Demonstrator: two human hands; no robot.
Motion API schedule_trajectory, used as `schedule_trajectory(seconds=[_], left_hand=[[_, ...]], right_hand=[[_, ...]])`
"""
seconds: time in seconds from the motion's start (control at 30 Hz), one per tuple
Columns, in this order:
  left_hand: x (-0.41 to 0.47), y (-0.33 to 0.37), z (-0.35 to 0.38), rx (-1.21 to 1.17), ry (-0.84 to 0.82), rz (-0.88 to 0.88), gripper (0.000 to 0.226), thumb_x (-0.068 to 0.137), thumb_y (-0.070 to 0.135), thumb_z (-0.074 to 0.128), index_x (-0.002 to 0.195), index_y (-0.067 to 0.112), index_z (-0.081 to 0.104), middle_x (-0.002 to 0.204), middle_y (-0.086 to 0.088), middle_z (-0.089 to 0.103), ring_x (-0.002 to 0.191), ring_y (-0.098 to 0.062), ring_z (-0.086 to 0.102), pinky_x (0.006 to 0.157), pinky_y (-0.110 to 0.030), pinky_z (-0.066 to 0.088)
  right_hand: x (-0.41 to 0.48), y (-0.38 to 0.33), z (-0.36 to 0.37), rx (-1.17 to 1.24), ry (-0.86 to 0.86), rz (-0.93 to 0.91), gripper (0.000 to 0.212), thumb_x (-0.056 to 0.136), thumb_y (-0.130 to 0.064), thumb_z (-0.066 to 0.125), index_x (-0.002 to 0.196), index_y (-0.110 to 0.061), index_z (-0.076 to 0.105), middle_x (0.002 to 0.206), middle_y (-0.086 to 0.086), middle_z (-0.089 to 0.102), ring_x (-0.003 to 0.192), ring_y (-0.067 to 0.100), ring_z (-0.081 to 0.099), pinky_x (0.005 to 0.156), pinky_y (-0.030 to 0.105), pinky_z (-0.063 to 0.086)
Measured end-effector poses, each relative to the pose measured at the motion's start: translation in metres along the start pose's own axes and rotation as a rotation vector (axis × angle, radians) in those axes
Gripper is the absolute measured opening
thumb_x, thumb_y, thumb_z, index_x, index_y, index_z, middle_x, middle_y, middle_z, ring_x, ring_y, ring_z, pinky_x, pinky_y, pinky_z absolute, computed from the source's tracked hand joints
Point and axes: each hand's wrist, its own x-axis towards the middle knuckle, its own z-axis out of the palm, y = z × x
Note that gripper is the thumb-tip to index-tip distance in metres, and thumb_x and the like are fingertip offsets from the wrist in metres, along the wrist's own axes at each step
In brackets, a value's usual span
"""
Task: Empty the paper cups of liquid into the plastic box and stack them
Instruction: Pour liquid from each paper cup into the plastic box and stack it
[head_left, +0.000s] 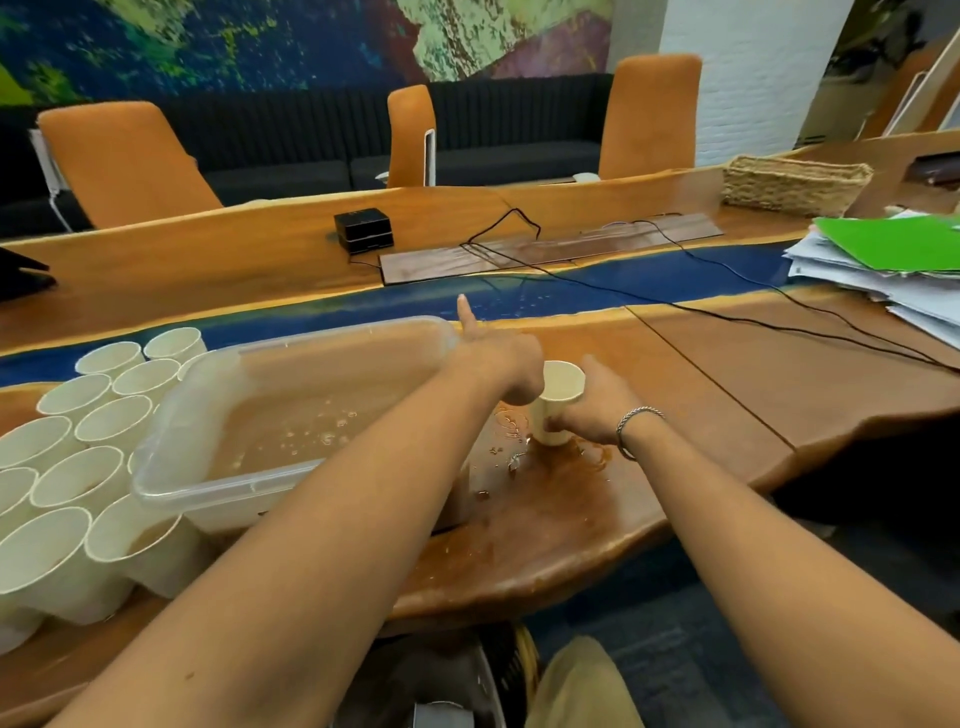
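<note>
Gripping upright white paper cup (558, 395), seemingly empty

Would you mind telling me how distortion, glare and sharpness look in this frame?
Head view: wide-angle distortion bows the table edges; soft glare sheens the wet wood near the paper cup; overall focus is slightly soft, no harsh shadows.

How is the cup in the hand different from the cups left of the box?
The held cup sits right of the plastic box, alone; the grouped cups crowd its left side. The right hand grips the held cup; nobody touches the grouped cups. All are white paper, mouths up.
</note>
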Motion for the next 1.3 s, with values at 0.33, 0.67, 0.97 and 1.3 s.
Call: schedule_trajectory(seconds=[0.33,0.67,0.97,1.3], left_hand=[[0.001,-0.041,-0.004,-0.440,0.329,-0.040,0.041,0.105,0.025,0.037,0.145,0.022,0.045,0.141,-0.002,0.057,0.137,-0.027,0.045,0.119,-0.066,-0.002],[-0.037,-0.188,-0.001,-0.472,0.507,-0.375,0.029,0.104,0.027,0.041,0.129,0.025,0.056,0.125,-0.001,0.064,0.121,-0.026,0.055,0.121,-0.059,0.012],[-0.057,-0.338,0.039,-0.480,0.400,-0.635,0.036,0.105,0.041,0.037,0.125,0.023,0.062,0.128,-0.005,0.063,0.118,-0.030,0.055,0.101,-0.048,0.036],[-0.003,-0.429,0.097,-0.386,0.216,-0.713,0.031,0.096,0.013,0.048,0.119,0.022,0.066,0.116,-0.005,0.068,0.107,-0.028,0.057,0.114,-0.053,0.028]], right_hand=[[-0.006,-0.045,-0.037,0.142,-0.108,-0.070,0.103,0.078,-0.038,0.084,0.157,-0.026,0.019,0.159,0.007,0.031,0.140,0.028,0.038,0.108,0.043,0.038],[0.006,-0.195,0.014,0.207,-0.003,-0.503,0.042,0.090,-0.032,0.072,0.127,-0.022,0.059,0.114,-0.002,0.061,0.098,0.013,0.060,0.071,0.026,0.050],[0.037,-0.321,0.112,0.166,-0.240,-0.599,0.041,0.087,-0.027,0.074,0.125,-0.022,0.059,0.107,-0.002,0.062,0.096,0.014,0.061,0.079,0.030,0.052],[0.110,-0.379,0.219,-0.151,-0.372,-0.527,0.025,0.088,-0.010,0.059,0.109,-0.005,0.072,0.104,0.014,0.071,0.085,0.023,0.059,0.080,0.039,0.058]])
